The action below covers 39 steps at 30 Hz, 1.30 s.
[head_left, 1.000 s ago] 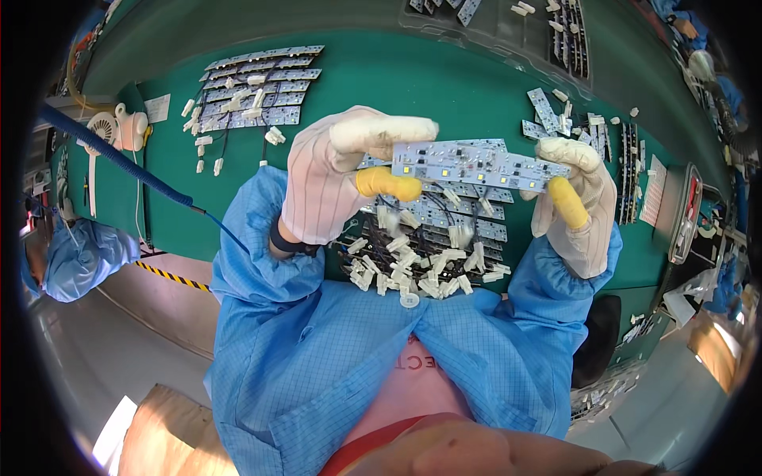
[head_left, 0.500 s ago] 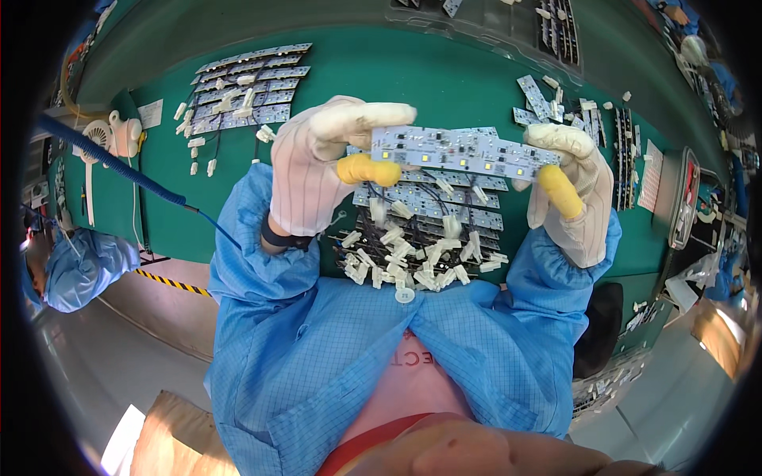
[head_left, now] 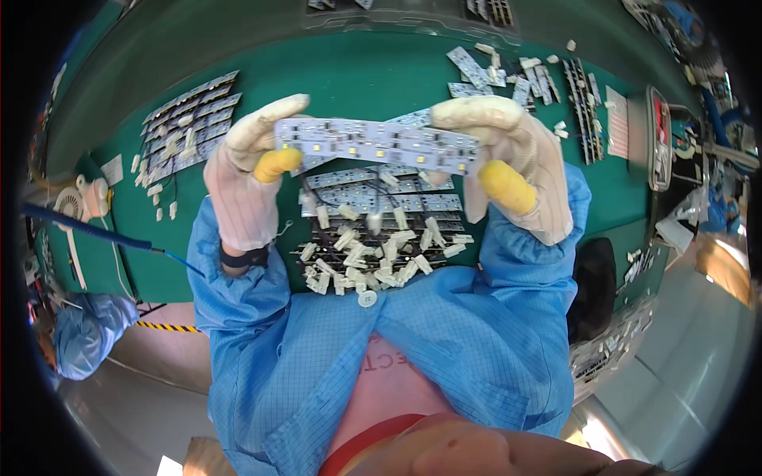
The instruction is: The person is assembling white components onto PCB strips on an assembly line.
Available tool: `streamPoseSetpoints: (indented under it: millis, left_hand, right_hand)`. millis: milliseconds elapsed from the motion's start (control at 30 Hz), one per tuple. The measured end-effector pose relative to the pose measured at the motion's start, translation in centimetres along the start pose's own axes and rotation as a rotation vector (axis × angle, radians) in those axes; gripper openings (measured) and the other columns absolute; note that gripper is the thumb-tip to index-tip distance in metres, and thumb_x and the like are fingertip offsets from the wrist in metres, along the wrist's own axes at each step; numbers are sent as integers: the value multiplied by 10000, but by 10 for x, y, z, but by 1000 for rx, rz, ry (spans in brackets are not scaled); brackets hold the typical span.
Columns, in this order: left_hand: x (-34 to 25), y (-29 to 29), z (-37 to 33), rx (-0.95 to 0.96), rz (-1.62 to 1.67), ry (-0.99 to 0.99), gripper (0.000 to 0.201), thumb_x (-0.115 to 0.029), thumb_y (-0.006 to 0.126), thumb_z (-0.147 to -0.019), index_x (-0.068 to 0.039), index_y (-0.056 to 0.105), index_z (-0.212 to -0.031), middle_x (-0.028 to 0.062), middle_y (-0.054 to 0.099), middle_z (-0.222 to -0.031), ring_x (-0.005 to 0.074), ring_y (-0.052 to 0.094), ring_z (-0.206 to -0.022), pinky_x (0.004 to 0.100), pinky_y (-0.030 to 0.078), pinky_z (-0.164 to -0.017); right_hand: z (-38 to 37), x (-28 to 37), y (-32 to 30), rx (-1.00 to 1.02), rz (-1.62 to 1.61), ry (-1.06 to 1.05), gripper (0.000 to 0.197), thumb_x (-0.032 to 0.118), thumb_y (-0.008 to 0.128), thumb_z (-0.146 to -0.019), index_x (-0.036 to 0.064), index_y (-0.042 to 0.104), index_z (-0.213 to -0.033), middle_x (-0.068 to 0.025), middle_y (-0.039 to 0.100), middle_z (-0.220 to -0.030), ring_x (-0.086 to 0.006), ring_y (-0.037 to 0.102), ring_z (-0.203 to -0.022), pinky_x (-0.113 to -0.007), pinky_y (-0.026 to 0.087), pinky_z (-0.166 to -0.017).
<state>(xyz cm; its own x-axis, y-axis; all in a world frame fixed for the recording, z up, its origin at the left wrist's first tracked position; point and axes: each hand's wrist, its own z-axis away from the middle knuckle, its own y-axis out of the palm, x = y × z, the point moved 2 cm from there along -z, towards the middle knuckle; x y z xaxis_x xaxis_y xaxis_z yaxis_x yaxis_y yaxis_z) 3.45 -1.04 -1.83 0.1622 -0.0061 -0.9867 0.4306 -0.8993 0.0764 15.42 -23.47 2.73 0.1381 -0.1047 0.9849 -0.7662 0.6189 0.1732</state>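
Holding: left hand (head_left: 242, 170) and right hand (head_left: 528, 155) are pinching opposite ends of one LED circuit board (head_left: 373, 145) above the near board pile (head_left: 413, 204).
Far-left boards (head_left: 198, 119): lying in rows; which are finished remains unclear.
Gloves (head_left: 238, 210): striped cloth is carrying yellow thumb cots (head_left: 278, 164).
Connectors (head_left: 389, 250): blocky white plastic is clustering near.

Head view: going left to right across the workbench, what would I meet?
White fan, group of circuit boards on the left, gloved left hand, circuit board held between both hands, gloved right hand, row of boards on the right, red-lined paper sheet.
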Motion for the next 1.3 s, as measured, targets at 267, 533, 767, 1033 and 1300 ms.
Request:
streamPoseSetpoints:
  millis: [267, 533, 767, 1033, 1300]
  left_hand:
    - [-5, 5, 2, 7, 63, 118, 503, -172, 776, -743, 49, 613, -1165, 68, 667, -967, 122, 618, -863, 234, 468, -809]
    - [-5, 3, 7, 43, 14, 137, 487, -227, 777, -723, 12, 651, -1128, 66, 640, -978, 130, 616, -859, 236, 472, -788]
    - [-5, 1, 3, -20, -7, 72, 408, -42, 683, -816, 48, 588, -1203, 72, 684, -997, 105, 603, -868, 228, 464, -792]
    - [3, -2, 0, -70, -92, -16, 458, -131, 715, -818, 55, 577, -1212, 97, 664, -1091, 124, 614, -948, 243, 452, -884]
    - [-1, 2, 7, 10, 186, 123, 511, -166, 748, -792, 73, 560, -1203, 175, 681, -999, 216, 675, -835, 314, 535, -790]
  right_hand:
    - [-2, 0, -6, -22, 129, -16, 409, 153, 667, -853, -24, 529, -1195, -131, 625, -1088, -155, 654, -823, -185, 460, -467]
    - [-2, -9, -11, -12, 54, -41, 474, 214, 685, -853, -40, 510, -1212, -161, 610, -1144, -188, 662, -835, -189, 483, -466]
    - [-1, -2, -2, 8, 93, -45, 489, 204, 687, -848, -33, 500, -1234, -160, 622, -1115, -174, 658, -836, -197, 491, -477]
    - [-4, -5, -2, 64, -53, -132, 617, 317, 719, -825, -90, 492, -1229, -186, 643, -1025, -163, 654, -640, -200, 500, -518]
    - [-6, -3, -3, 6, 90, -75, 481, 220, 672, -848, -44, 520, -1219, -179, 613, -1118, -172, 657, -679, -195, 475, -463]
